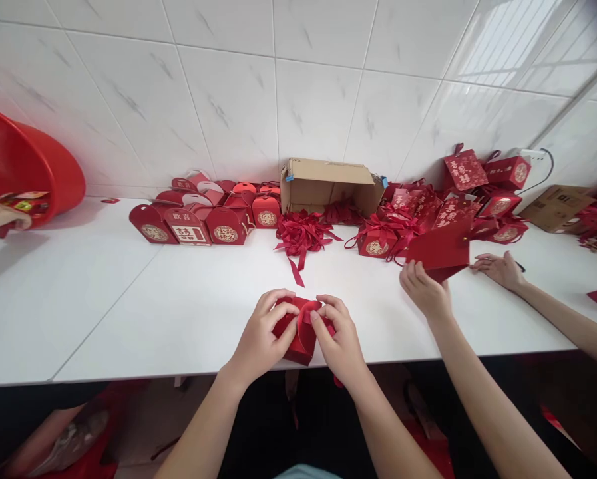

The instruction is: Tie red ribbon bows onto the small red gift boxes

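A small red gift box (298, 339) sits at the near edge of the white table (128, 313), held from both sides. My left hand (263, 336) grips its left side with the fingers curled over the top. My right hand (338, 336) grips its right side, its fingertips pinching a red ribbon (305, 313) on the box top. A loose pile of red ribbons (301, 236) lies further back in the middle.
Another person's hands (425, 289) at the right hold a flat red box blank (440, 249). Finished red boxes (203, 216) line the wall at the left, more are heaped at the right (478, 193). An open cardboard box (328, 183) stands at the back, a red basin (23, 166) at far left.
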The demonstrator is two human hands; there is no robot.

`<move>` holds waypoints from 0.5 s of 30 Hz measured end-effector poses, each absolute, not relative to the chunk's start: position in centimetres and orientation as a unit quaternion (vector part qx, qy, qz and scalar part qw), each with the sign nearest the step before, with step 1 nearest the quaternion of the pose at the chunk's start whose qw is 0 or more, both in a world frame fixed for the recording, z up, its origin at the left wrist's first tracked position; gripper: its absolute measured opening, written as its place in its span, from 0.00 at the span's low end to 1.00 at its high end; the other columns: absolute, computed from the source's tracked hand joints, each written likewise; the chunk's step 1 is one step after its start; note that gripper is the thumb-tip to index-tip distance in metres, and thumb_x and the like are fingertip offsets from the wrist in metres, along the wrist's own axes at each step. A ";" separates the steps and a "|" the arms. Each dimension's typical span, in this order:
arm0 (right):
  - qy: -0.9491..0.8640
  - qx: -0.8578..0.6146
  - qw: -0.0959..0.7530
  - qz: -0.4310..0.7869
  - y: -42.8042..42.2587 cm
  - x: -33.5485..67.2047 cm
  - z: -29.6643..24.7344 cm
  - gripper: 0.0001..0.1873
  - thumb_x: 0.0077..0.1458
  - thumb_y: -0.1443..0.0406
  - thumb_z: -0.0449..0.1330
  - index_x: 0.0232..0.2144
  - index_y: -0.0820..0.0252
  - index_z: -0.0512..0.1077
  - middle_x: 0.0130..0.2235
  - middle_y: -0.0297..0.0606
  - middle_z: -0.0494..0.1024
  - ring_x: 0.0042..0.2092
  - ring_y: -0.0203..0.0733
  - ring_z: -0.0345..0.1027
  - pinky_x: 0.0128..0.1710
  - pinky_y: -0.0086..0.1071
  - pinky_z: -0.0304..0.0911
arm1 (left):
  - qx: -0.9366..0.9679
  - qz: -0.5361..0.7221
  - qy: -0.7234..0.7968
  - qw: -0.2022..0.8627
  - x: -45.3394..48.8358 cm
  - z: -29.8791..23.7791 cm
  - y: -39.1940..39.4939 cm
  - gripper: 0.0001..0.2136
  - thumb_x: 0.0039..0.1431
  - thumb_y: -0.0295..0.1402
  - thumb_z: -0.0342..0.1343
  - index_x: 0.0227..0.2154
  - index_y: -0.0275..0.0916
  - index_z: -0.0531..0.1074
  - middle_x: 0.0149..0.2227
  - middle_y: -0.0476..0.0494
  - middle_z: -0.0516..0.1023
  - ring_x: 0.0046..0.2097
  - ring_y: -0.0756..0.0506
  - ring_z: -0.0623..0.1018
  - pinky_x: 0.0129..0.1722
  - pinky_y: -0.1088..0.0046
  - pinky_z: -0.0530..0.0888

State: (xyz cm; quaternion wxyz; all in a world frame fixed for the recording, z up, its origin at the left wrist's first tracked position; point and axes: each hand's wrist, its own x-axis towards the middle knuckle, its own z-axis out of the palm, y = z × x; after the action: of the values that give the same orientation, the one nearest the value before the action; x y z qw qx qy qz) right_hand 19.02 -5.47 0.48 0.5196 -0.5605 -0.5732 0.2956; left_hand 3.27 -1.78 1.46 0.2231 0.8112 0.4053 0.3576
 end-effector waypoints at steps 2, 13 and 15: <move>-0.575 -0.563 0.514 0.296 -5.5 19.0 0.4 0.12 0.59 0.60 0.52 0.28 0.56 0.73 0.46 0.44 0.69 0.55 0.48 0.60 0.51 0.42 0.60 | 0.811 0.359 0.405 0.224 3.3 1.4 -1.7 0.06 0.61 0.30 0.49 0.35 0.42 0.70 0.50 0.42 0.69 0.56 0.43 0.66 0.55 0.61 0.68; -0.577 -0.575 0.498 0.296 -5.9 18.6 0.2 0.12 0.58 0.60 0.54 0.26 0.57 0.70 0.48 0.46 0.68 0.55 0.51 0.60 0.49 0.44 0.62 | 0.823 0.326 0.400 0.236 3.2 1.8 -1.9 0.08 0.62 0.30 0.47 0.35 0.42 0.71 0.55 0.42 0.67 0.59 0.42 0.64 0.57 0.60 0.67; -0.580 -0.576 0.495 0.296 -5.9 18.6 0.1 0.12 0.58 0.60 0.54 0.25 0.57 0.69 0.48 0.46 0.68 0.55 0.51 0.60 0.48 0.44 0.63 | 0.818 0.331 0.400 0.245 3.2 1.7 -1.9 0.07 0.62 0.30 0.47 0.35 0.42 0.71 0.55 0.42 0.66 0.59 0.42 0.64 0.57 0.61 0.66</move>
State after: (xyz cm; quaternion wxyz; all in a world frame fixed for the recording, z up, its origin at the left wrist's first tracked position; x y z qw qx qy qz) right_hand 18.59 -5.88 0.12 0.4949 -0.5755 -0.5800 0.2956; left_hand 3.17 -1.92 1.68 0.2455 0.8185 0.4003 0.3310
